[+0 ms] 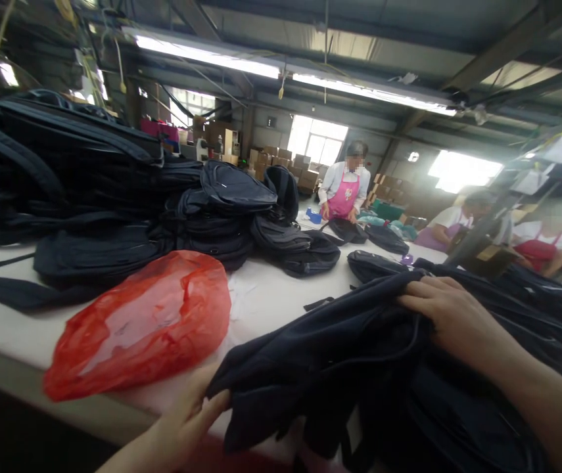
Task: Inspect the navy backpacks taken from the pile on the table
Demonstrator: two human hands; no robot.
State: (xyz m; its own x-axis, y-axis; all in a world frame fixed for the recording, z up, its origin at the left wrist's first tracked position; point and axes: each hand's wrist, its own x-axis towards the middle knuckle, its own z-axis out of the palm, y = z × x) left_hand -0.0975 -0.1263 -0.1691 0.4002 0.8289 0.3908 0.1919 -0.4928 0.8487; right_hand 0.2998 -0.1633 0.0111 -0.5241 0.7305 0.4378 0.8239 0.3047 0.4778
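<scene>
in our two hands we have a dark navy, soft fabric backpack (310, 358), stretched across the lower centre of the frame and running on toward the lower right, where it falls into shadow. our left hand (189, 410), at the bottom and left of centre, pinches the backpack's near left corner between thumb and fingers. our right hand (451, 309), right of centre, grips the top edge of the same backpack, with the fingers folded over the cloth. we cannot tell how much of its underside touches the long white-topped desk (273, 289).

just left of the backpack, in the lower left, we see a crumpled, translucent red plastic bag (145, 322) lying near the desk's front edge. behind it, from the left edge to the centre, a heap of dark navy backpacks (108, 253) stands piled, straps trailing. more dark bags (522, 295) lie at the right of the frame, beyond our right hand. across the desk, upper right of centre, a person in a pink apron (344, 194) stands with both hands low, near a small blue object (313, 215). brown cardboard boxes (303, 172) are stacked behind.
</scene>
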